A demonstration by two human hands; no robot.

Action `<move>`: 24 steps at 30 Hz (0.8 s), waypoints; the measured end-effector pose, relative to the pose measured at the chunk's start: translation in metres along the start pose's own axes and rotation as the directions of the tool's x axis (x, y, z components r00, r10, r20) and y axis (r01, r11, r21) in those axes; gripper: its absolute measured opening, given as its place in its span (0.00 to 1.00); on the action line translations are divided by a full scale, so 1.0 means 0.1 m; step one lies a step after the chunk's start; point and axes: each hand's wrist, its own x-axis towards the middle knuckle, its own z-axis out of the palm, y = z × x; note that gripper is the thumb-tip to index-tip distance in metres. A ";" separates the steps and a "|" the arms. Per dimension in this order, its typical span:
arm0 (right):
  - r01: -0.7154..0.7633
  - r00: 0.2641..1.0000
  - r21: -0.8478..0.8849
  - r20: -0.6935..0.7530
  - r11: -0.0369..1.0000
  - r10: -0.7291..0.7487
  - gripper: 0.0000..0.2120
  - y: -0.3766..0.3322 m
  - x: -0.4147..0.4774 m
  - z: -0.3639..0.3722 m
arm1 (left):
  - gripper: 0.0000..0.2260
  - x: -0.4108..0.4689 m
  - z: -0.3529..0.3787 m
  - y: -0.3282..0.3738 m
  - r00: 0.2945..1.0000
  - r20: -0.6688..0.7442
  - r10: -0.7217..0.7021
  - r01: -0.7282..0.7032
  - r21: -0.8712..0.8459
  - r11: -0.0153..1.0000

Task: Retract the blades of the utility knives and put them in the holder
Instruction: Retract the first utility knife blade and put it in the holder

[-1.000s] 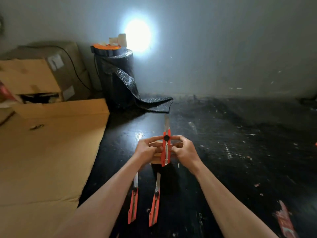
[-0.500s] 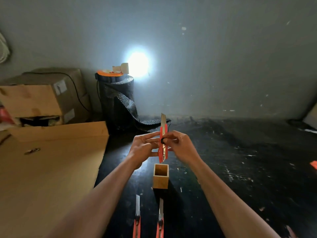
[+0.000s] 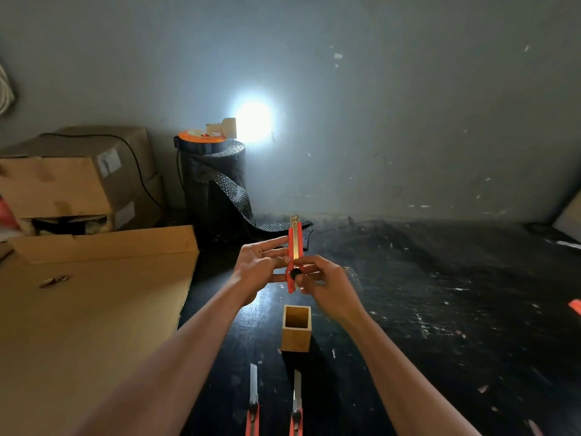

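Note:
I hold a red utility knife (image 3: 296,247) upright above the black table. My left hand (image 3: 256,265) steadies its body from the left. My right hand (image 3: 323,280) grips its lower end, thumb on the black slider. Only a short tip of blade shows at the top. A square wooden holder (image 3: 296,339) stands open and empty just below my hands. Two more red utility knives lie near the front edge with blades out, the left knife (image 3: 253,401) and the right knife (image 3: 296,401), pointing away from me.
Flat cardboard (image 3: 94,309) covers the left of the table, with cardboard boxes (image 3: 75,180) behind it. A black mesh roll (image 3: 217,184) with an orange reel on top stands at the back. A bright light shines on the grey wall.
The blade has slid back into the held knife as the black slider moved down the body. The view has tilted up slightly, so the holder and lying knives sit lower.

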 end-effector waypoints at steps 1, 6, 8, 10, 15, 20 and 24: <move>0.006 1.000 -0.040 0.003 0.999 -0.006 0.13 0.01 0.00 0.00 | 0.20 0.01 0.00 0.00 1.000 0.005 0.000 0.001 -0.002 1.000; -0.017 0.998 -0.108 -0.055 0.994 0.011 0.09 -0.04 -0.02 -0.02 | 0.20 0.01 0.06 0.03 1.000 0.018 0.009 -0.009 0.017 1.000; -0.033 0.997 -0.112 -0.075 0.993 0.025 0.11 -0.07 -0.04 -0.03 | 0.21 0.02 0.09 0.03 0.999 0.025 0.019 -0.020 0.022 1.000; -0.017 0.998 -0.130 -0.059 0.991 0.010 0.15 -0.08 -0.06 -0.06 | 0.21 0.03 0.12 0.03 0.999 0.027 0.035 -0.036 0.022 0.999; 0.023 0.999 -0.207 -0.027 0.978 -0.030 0.13 -0.06 -0.06 -0.14 | 0.20 0.06 0.14 0.05 0.998 0.013 0.066 -0.067 0.033 0.997; -0.015 0.998 -0.179 -0.067 0.984 0.003 0.15 -0.04 -0.03 -0.14 | 0.21 0.06 0.18 0.03 0.997 0.020 0.078 -0.079 0.042 0.996; 0.035 0.999 -0.214 -0.031 0.976 -0.043 0.15 -0.02 -0.05 -0.15 | 0.20 0.07 0.16 0.03 0.997 0.014 0.078 -0.078 0.038 0.996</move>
